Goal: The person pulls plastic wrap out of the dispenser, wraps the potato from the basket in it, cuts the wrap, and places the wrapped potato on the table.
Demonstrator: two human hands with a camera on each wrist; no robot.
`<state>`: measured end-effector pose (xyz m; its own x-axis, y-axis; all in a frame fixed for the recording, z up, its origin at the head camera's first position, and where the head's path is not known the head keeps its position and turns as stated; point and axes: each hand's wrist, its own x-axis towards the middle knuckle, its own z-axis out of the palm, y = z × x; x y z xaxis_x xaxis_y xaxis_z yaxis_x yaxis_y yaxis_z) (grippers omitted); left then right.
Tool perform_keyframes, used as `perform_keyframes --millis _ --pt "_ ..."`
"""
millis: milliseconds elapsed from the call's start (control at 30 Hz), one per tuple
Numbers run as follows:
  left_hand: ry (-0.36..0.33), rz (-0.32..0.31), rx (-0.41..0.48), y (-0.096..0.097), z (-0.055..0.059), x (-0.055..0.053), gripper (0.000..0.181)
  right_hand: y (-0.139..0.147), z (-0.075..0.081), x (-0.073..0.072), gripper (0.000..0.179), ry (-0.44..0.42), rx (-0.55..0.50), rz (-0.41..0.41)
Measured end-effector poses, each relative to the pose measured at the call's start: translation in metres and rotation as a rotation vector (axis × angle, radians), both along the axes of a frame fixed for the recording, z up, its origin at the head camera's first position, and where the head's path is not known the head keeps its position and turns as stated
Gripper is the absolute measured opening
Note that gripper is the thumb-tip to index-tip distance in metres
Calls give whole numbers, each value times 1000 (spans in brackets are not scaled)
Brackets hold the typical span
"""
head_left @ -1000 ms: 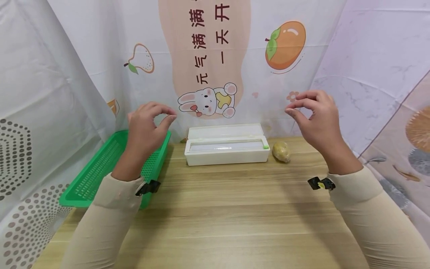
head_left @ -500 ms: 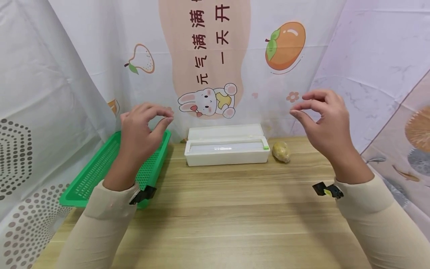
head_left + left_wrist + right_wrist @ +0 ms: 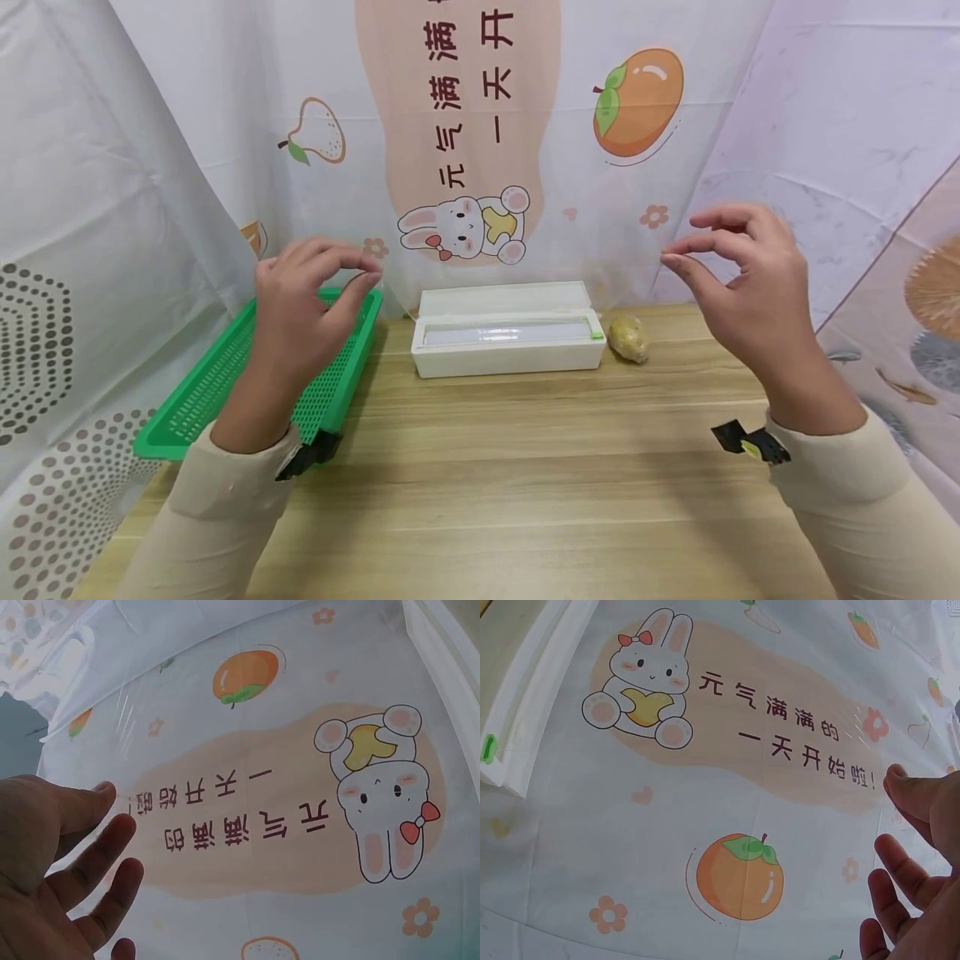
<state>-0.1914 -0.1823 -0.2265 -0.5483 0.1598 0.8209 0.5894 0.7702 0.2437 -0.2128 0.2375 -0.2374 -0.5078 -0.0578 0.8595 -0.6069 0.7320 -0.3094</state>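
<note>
Thumb and forefinger of my left hand pinch one edge of clear cling film, raised in front of the green basket. Opposite it, my right hand pinches the other side, high above the table and right of the box. The sheet is nearly invisible; shiny streaks of the cling film show beside the thumb in the left wrist view. Below and between the hands, a white cling film box stands with its lid tipped back. A pale roll lies inside it, and a small green tab marks its right end.
Right of the box lies a yellowish, potato-like lump in clear wrap. The green perforated basket occupies the table's left side. A printed cloth hangs close behind the box, above the wooden table.
Both hands have drawn back toward me and moved apart, left hand leftward and right hand rightward. The box has slid slightly toward me. The wrapped lump and basket stay put.
</note>
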Motion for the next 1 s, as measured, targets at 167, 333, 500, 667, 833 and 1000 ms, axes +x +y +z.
perform_keyframes --millis 167,333,500,667,833,1000 --pt "19 -20 7 2 2 6 8 0 3 8 14 0 -2 -4" --pt "32 -27 9 4 5 10 7 -4 8 18 13 -1 -11 -4" --pt "33 -24 7 5 6 15 7 -11 17 30 13 13 -16 10" --pt "41 -27 9 6 7 20 6 -18 23 40 14 33 -28 19" --pt "43 -45 26 9 10 29 4 -20 25 48 14 35 -43 30" --pt "50 -52 40 12 12 40 5 -19 26 52 14 34 -50 37"
